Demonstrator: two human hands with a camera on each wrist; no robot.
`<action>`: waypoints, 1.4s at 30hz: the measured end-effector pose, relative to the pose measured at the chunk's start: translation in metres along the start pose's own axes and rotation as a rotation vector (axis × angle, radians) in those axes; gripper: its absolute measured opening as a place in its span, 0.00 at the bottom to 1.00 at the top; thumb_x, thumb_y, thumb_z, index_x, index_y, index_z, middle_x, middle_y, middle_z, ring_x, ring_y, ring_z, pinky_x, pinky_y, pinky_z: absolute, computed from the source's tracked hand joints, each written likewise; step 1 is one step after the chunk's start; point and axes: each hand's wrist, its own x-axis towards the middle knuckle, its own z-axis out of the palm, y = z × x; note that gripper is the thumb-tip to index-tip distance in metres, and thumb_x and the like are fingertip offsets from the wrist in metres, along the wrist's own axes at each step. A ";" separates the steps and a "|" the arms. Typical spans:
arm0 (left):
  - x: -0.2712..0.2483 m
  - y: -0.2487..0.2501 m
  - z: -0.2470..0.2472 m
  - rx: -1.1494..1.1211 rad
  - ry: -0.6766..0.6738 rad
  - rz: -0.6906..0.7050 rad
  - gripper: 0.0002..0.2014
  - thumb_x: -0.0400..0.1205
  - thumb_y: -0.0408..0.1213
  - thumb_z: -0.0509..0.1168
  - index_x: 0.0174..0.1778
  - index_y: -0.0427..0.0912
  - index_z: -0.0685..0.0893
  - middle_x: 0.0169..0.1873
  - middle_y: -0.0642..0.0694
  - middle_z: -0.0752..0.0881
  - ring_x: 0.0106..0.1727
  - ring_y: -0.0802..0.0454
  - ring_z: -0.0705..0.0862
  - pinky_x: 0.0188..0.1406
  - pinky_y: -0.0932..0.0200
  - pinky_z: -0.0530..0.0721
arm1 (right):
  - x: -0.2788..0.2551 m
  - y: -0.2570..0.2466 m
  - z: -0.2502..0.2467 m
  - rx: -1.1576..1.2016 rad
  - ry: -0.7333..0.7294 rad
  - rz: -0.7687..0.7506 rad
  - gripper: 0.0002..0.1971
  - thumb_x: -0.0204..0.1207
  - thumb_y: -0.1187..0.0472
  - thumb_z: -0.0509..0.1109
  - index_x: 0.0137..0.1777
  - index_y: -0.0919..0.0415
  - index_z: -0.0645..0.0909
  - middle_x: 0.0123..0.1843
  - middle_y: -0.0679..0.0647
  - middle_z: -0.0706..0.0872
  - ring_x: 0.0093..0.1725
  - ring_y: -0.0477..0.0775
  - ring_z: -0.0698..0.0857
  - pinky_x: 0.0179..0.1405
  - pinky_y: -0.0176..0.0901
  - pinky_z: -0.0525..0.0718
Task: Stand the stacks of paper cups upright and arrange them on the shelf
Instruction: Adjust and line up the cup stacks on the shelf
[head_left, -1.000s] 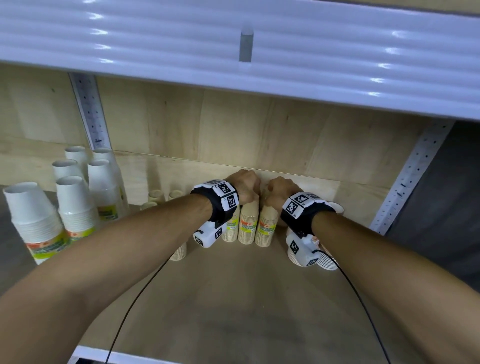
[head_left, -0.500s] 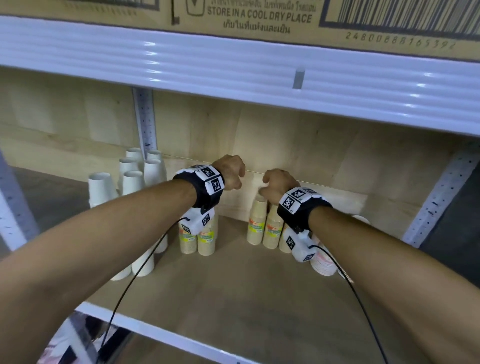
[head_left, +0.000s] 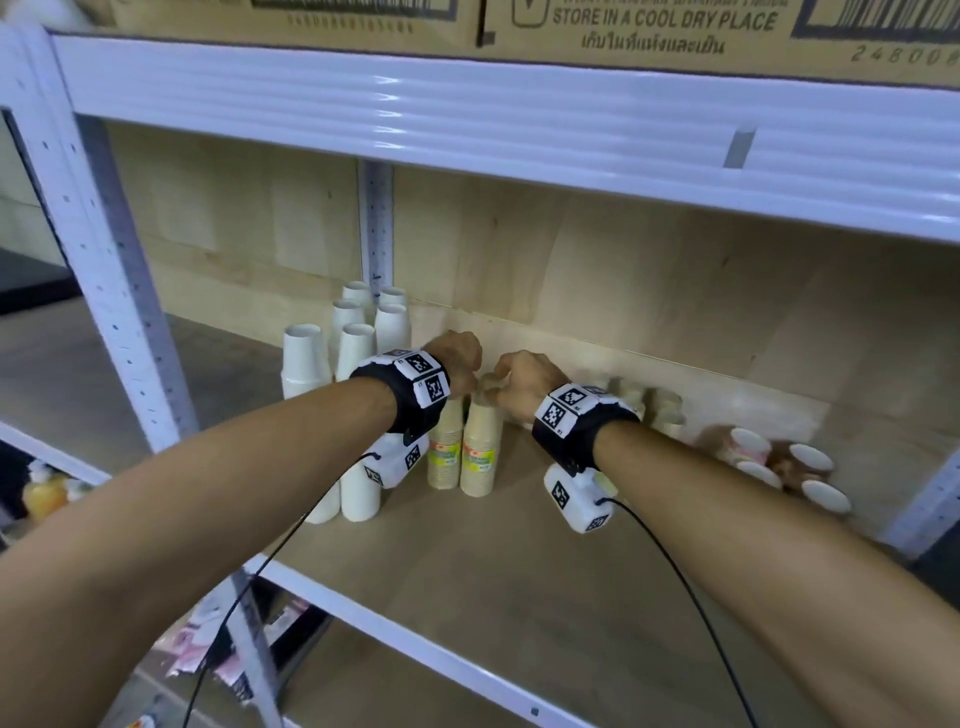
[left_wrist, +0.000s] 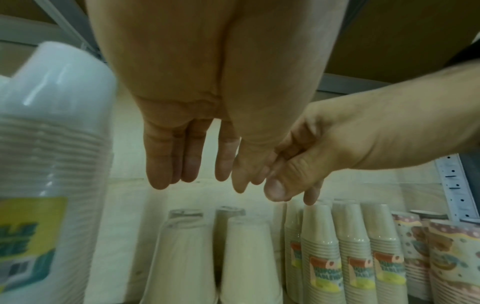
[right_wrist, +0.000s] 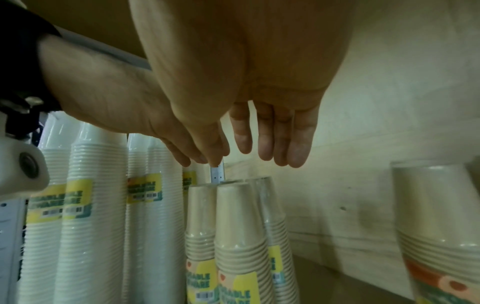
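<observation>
Cardboard box (head_left: 675, 31) printed "STORE IN A COOL DRY PLACE", Thai line beneath, digits "24800"

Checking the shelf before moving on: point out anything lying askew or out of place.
The patterned cup stacks at the shelf's right end seem to lie on their sides, open mouths facing outward. The white stacks and kraft stacks stand upright.

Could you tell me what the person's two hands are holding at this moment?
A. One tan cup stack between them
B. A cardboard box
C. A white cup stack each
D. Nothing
D: both wrist views show the left hand and right hand with fingers hanging straight and empty above the tan cup stacks.
</observation>
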 end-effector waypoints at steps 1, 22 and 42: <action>-0.001 -0.001 0.002 0.012 -0.012 -0.012 0.13 0.78 0.35 0.69 0.58 0.40 0.83 0.58 0.43 0.84 0.56 0.43 0.85 0.43 0.57 0.81 | 0.001 -0.003 0.004 -0.004 -0.014 -0.006 0.17 0.70 0.47 0.75 0.55 0.55 0.85 0.55 0.53 0.86 0.52 0.59 0.86 0.53 0.48 0.86; -0.008 -0.018 0.035 -0.021 0.048 0.004 0.14 0.83 0.35 0.65 0.63 0.37 0.85 0.60 0.38 0.85 0.61 0.41 0.84 0.56 0.54 0.81 | 0.014 -0.010 0.041 -0.015 0.004 0.006 0.07 0.73 0.62 0.70 0.47 0.64 0.86 0.51 0.61 0.87 0.49 0.64 0.86 0.44 0.48 0.86; -0.018 0.036 0.012 -0.096 -0.057 0.126 0.16 0.77 0.28 0.71 0.61 0.39 0.87 0.57 0.42 0.87 0.56 0.43 0.86 0.54 0.53 0.87 | -0.021 0.025 -0.002 -0.024 0.046 0.112 0.19 0.71 0.58 0.77 0.62 0.59 0.83 0.61 0.60 0.84 0.58 0.61 0.85 0.47 0.41 0.81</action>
